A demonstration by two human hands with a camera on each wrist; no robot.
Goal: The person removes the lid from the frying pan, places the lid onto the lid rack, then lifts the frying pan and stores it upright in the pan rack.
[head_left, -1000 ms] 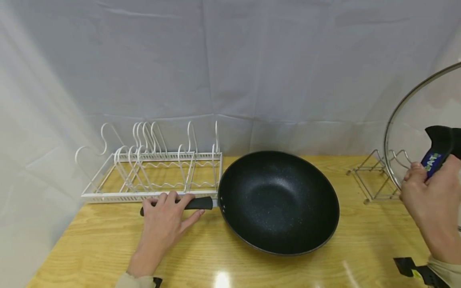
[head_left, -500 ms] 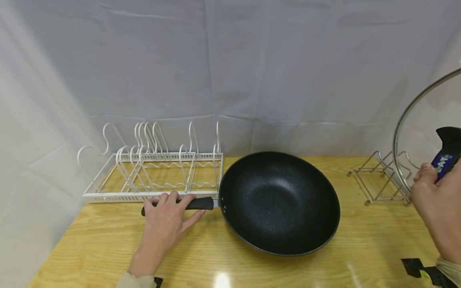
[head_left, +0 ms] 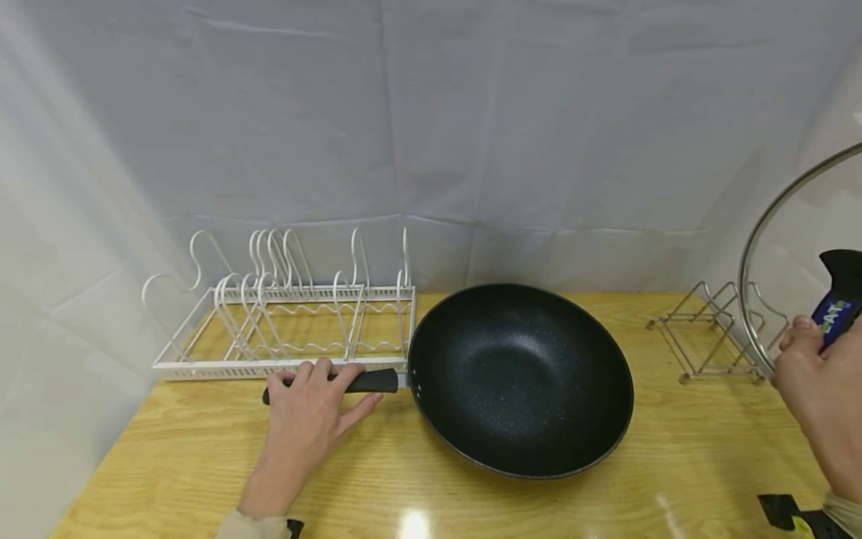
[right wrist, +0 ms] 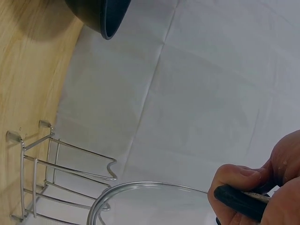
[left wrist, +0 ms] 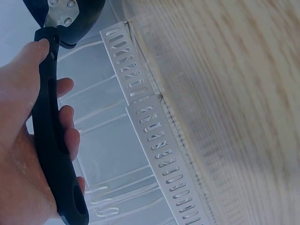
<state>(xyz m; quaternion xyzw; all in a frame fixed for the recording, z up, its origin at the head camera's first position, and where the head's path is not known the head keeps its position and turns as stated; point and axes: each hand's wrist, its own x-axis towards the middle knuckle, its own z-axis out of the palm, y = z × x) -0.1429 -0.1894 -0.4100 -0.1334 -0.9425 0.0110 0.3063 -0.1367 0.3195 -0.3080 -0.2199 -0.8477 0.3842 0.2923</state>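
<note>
A grey, creased sheet covered the back of the room, with a long fold running low across it, and it carried on paler down the left side. In front of it stood a wooden table, light yellow-brown, its grain running mostly side to side and its shiny top throwing back a bright spot of light near the bottom of the head view.

At the back left of the table sat a white dish rack with slotted rails, wavy wires and upright loops. The black pan was near the middle of the table, open side up, just right of the rack.

A clear lid with a metal rim was held up at the far right, partly out of the head view, its rim beside a small wire stand on the table; whether they touched could not be told.

The left hand was curled round the black pan handle, which pointed left along the front of the rack. The right hand had its thumb and fingers closed round the lid's black knob. Light sleeves ended at both wrists. The smallest thing was a blue label on the knob
</note>
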